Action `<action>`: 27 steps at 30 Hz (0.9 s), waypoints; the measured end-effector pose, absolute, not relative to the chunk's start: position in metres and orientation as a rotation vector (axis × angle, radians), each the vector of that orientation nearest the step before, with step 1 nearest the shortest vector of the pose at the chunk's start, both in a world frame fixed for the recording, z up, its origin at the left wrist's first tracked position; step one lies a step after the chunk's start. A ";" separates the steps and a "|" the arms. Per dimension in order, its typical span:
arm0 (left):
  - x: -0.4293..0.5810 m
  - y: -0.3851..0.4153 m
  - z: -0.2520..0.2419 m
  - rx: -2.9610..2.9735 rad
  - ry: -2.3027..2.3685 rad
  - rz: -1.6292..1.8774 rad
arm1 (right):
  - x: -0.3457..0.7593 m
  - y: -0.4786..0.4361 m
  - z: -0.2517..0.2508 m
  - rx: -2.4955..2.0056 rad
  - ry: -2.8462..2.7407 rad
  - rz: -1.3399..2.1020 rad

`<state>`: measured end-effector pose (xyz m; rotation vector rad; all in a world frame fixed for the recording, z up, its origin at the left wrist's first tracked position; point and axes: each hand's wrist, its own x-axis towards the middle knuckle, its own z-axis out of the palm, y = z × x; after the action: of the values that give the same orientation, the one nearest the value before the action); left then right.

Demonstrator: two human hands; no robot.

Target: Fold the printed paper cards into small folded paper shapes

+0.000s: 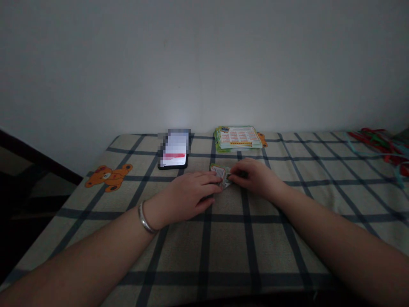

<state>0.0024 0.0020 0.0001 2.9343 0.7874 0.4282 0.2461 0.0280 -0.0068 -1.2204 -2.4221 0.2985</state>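
Observation:
A small green-edged printed paper (pixel 218 171) lies on the checked cloth between my two hands, its right part crumpled or folded. My left hand (pixel 191 194), with a silver bangle at the wrist, is laid out flat, its fingertips resting on the paper's left side. At the paper's right end, my right hand (pixel 251 177) has thumb and fingers closed in a pinch on its edge. Part of the paper is hidden under the fingers. Just behind it sits a stack of printed sheets (pixel 239 137) with similar green edges.
A phone (pixel 174 149) with a lit, partly blurred screen lies behind my left hand. Toward the left edge is an orange bear figure (pixel 108 177). Red and green ribbons (pixel 380 145) are heaped at the far right. The wall (pixel 198 64) stands directly behind the table (pixel 179 264).

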 end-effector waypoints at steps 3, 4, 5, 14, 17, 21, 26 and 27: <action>0.004 0.001 0.001 2.955 0.791 0.456 | 0.244 0.029 -0.007 -1.229 -2.404 0.306; 0.004 0.001 0.001 2.960 0.792 0.460 | 0.244 0.029 -0.008 -1.233 -2.397 0.320; 0.004 0.000 0.000 2.964 0.794 0.460 | 0.244 0.029 -0.008 -1.237 -2.378 0.357; 0.004 -0.001 -0.001 2.994 0.803 0.456 | 0.253 0.029 -0.009 -1.102 -2.371 0.543; 0.004 -0.002 -0.002 2.996 0.805 0.454 | 0.255 0.030 -0.009 -1.082 -2.378 0.548; 0.004 -0.001 -0.003 2.988 0.832 0.444 | 0.252 0.031 -0.011 -1.131 -2.328 0.540; 0.005 -0.001 -0.001 2.987 0.806 0.451 | 0.247 0.030 -0.012 -1.207 -2.285 0.591; 0.005 -0.001 -0.001 2.988 0.806 0.454 | 0.246 0.030 -0.011 -1.222 -2.286 0.576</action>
<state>0.0047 -0.0013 -0.0006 2.9882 0.8058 0.4543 0.2455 0.0300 -0.0112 -1.2217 -2.2860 0.5758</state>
